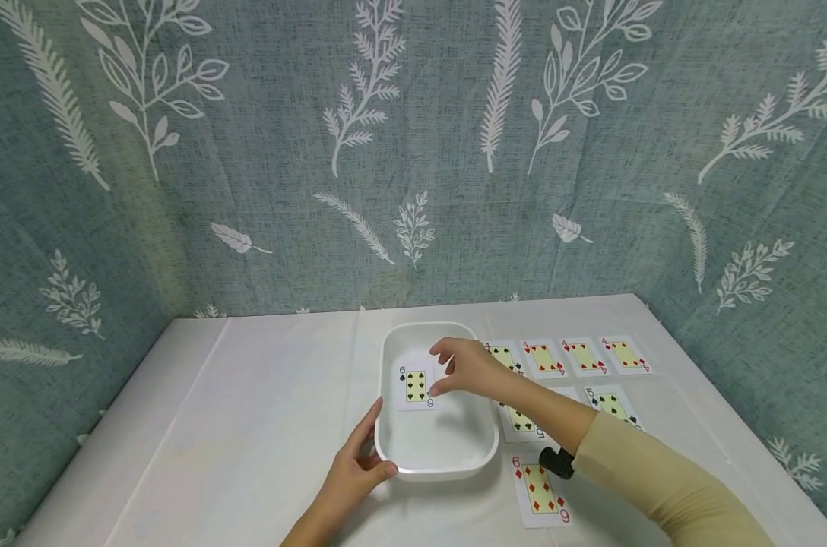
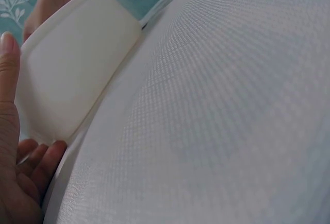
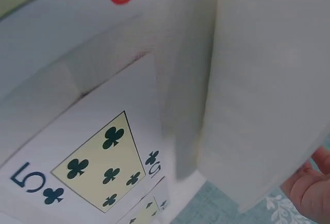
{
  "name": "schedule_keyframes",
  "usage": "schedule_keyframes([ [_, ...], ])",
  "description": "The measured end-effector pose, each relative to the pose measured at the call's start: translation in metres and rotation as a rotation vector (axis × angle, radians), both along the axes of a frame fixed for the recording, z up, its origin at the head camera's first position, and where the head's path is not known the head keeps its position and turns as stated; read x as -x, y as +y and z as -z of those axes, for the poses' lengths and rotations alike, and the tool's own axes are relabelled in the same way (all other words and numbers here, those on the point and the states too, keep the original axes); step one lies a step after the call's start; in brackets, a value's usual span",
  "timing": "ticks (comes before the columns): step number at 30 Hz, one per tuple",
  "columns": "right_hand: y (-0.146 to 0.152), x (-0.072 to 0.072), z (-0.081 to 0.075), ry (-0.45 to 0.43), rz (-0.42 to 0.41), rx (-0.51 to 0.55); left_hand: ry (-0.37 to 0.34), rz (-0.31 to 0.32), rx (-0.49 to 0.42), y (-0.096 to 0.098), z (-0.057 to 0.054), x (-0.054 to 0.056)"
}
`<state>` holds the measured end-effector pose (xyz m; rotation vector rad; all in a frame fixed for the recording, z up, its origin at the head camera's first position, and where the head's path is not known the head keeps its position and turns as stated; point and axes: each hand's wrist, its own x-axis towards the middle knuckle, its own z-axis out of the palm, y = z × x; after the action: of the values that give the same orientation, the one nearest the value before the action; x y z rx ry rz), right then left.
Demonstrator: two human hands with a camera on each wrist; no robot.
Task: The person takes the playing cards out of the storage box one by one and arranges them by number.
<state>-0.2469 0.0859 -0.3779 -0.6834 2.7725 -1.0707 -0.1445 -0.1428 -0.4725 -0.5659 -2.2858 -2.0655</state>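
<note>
A white plastic tub (image 1: 441, 456) with rounded corners sits on the table. Inside it a six of spades (image 1: 416, 386) lies face up near the left wall. My left hand (image 1: 353, 463) grips the tub's near left corner, thumb at the rim and fingers along the outer side; the left wrist view shows its fingertips (image 2: 54, 154) at the tub's lower edge. Over the tub's inside, just right of the six, is my right hand (image 1: 464, 368), its thumb and fingers bent with a gap between them and nothing seen in it. The thumb tip overlaps the card's right edge.
Right of the tub, playing cards lie face up in rows: several fours at the back, including a four of diamonds (image 1: 625, 355), then fives, with a five of clubs (image 3: 103, 167) and five of spades (image 1: 612, 405), and a six of diamonds (image 1: 540, 490) nearest. My right forearm covers some.
</note>
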Motion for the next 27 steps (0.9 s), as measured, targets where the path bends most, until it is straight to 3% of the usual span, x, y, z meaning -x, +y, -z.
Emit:
schedule_keyframes([
  [9,-0.020,0.016,0.011,-0.031,-0.006,-0.132,0.009,-0.005,0.009,-0.001,0.002,0.001],
  [19,-0.031,0.029,0.022,0.009,0.010,-0.338,0.016,-0.012,0.003,-0.001,0.001,0.000],
  [27,-0.037,0.039,0.030,-0.062,0.043,-0.354,-0.040,-0.037,0.034,0.000,0.000,0.000],
])
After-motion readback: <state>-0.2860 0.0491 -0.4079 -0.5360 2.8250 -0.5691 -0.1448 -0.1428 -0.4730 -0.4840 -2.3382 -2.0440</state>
